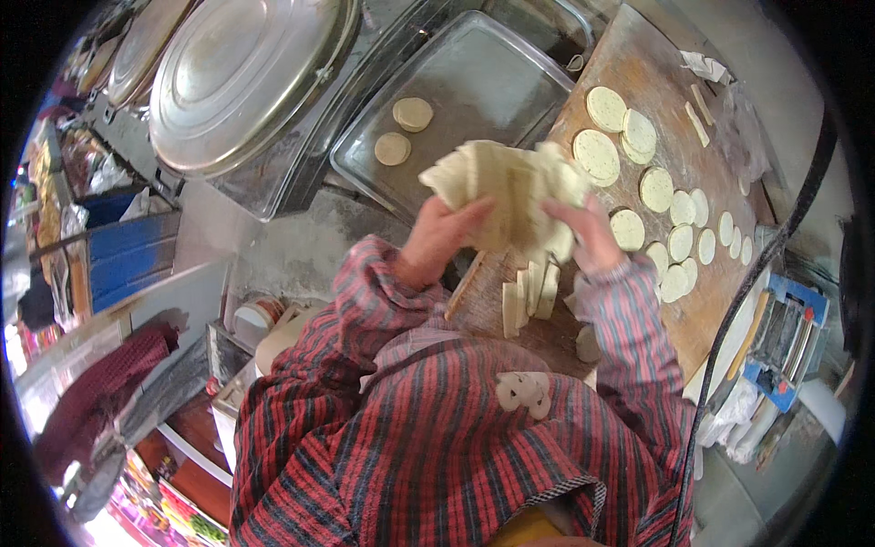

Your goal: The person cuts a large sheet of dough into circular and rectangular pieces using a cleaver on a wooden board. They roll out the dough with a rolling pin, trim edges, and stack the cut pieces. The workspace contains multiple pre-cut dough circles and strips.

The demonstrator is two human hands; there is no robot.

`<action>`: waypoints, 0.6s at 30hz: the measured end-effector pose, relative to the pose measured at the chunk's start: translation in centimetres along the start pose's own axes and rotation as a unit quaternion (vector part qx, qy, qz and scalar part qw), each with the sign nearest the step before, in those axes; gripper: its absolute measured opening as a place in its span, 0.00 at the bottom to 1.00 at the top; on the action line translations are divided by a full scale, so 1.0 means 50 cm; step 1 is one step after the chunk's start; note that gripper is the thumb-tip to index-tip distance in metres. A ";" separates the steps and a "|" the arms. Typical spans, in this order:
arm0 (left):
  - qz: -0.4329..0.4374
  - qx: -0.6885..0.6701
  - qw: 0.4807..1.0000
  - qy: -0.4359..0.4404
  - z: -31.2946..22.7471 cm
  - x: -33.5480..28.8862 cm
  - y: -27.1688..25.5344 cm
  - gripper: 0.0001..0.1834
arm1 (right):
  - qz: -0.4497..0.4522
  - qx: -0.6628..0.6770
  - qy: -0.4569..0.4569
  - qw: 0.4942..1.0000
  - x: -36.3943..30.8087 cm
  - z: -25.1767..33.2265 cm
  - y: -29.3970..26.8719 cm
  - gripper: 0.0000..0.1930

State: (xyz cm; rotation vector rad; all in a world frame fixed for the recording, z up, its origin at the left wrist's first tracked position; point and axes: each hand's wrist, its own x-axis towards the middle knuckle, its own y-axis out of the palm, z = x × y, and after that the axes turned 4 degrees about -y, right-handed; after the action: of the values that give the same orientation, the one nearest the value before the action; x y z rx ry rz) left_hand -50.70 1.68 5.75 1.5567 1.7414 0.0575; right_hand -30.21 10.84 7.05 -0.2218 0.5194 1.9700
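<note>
My left hand [439, 239] and my right hand [591, 237] are closed on a floppy bundle of pale dough strips [510, 193], one at each end. The bundle hangs in the air between the metal tray and the wooden board; its edges are somewhat blurred. Below it, several thick dough strips [521, 301] stand side by side on the wooden board [679, 96]. Flat dough rounds [597, 157], some flecked with green, lie on the board to the right of my right hand, a few overlapping.
A shallow metal tray [474, 68] beyond my hands carries small dough rounds [412, 114]. At the upper left sits a large round metal lid [246, 77]. A black cable [761, 260] crosses the right side, near a blue-and-silver roller device [786, 337]. A blue crate [134, 258] stands far left.
</note>
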 end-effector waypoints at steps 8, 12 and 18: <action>0.000 0.009 0.999 -0.043 -0.052 0.273 -0.261 0.22 | -0.093 0.107 0.166 0.976 0.325 -0.136 0.111 0.15; 0.066 0.099 0.993 -0.015 -0.067 0.461 -0.352 0.21 | -0.150 0.193 0.156 0.957 0.444 -0.180 0.106 0.15; 0.006 0.385 0.922 0.037 -0.131 0.676 -0.464 0.20 | -0.169 -0.038 0.003 0.985 0.521 -0.133 0.087 0.22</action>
State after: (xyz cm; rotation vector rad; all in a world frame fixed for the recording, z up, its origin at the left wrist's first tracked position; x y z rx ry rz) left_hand -71.52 27.92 -18.80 2.1268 1.9272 -0.6447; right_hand -46.14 27.40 -7.54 -0.3422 0.3823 1.6600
